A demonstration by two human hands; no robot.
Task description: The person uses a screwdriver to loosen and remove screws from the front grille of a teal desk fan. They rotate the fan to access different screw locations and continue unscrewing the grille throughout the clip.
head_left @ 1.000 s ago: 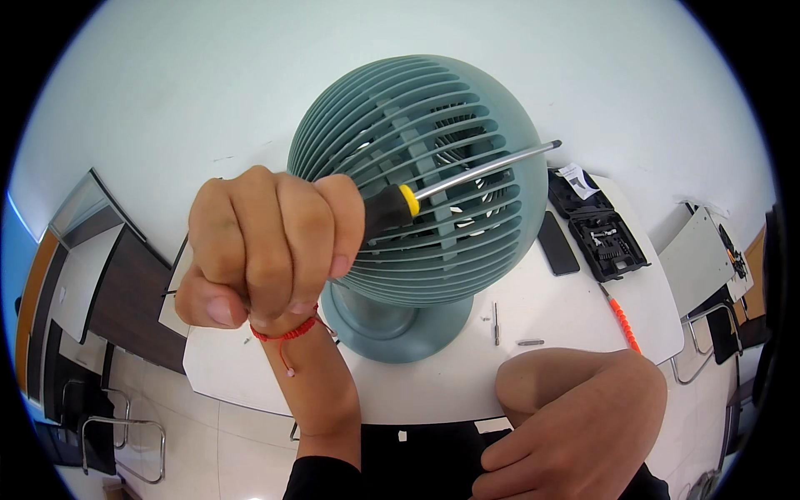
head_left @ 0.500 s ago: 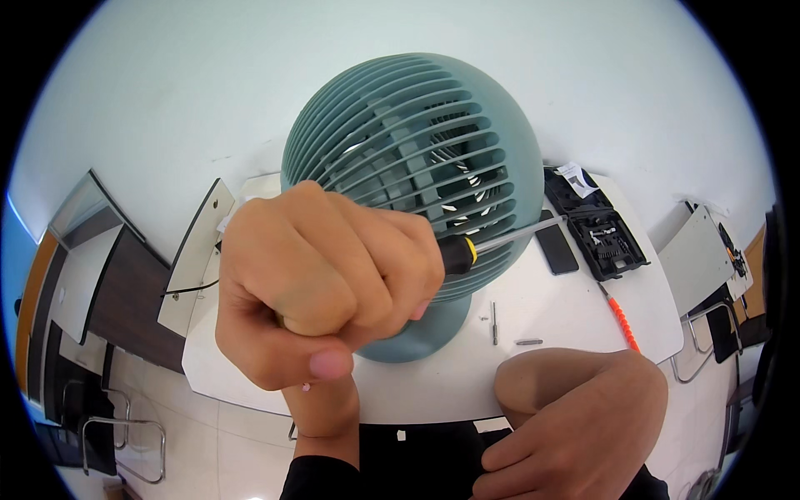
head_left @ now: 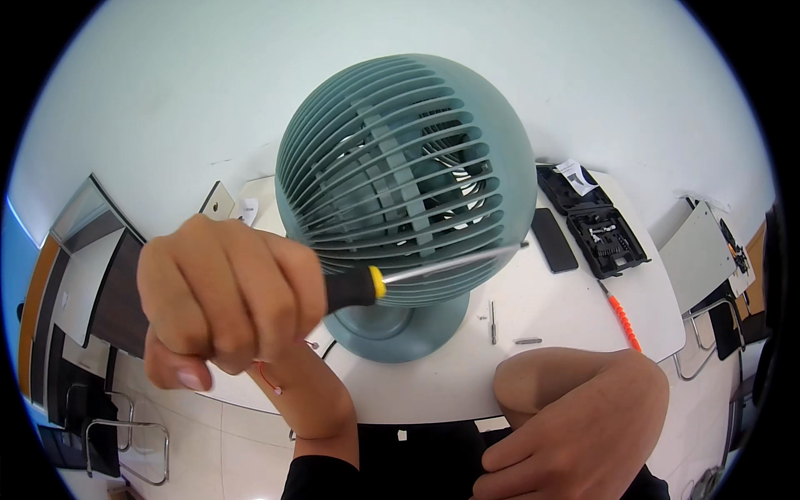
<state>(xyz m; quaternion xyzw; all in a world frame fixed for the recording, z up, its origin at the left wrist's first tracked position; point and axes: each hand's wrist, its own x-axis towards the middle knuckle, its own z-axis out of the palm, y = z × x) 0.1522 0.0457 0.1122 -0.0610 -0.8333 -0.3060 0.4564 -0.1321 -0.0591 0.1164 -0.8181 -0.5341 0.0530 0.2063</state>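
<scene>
My left hand (head_left: 229, 300), raised at the left in front of the fan, is closed around the black-and-yellow handle of a screwdriver (head_left: 354, 287). Its metal shaft points right across the lower grille, and its tip shows against the fan's right edge; contact cannot be told. The round grey-green fan (head_left: 408, 167) stands upright on its base (head_left: 404, 333). At the lower right my right hand (head_left: 575, 437) is bent, fingers curled together near the bottom edge; whatever they hold, if anything, is hidden. Right of the base lie a thin metal bit (head_left: 492, 323) and a shorter one (head_left: 527, 340).
On the white table (head_left: 433, 400), right of the fan, lie a dark phone (head_left: 554, 240), an opened black tool case (head_left: 604, 237) with small parts, and an orange-handled tool (head_left: 622, 321). A paper slip (head_left: 577, 177) rests on the case. Chairs (head_left: 125, 437) stand at the left.
My left hand has moved left and slightly down with the screwdriver, showing more of its handle and of the fan's grille. The fan appears slightly further left. My right hand has stayed put.
</scene>
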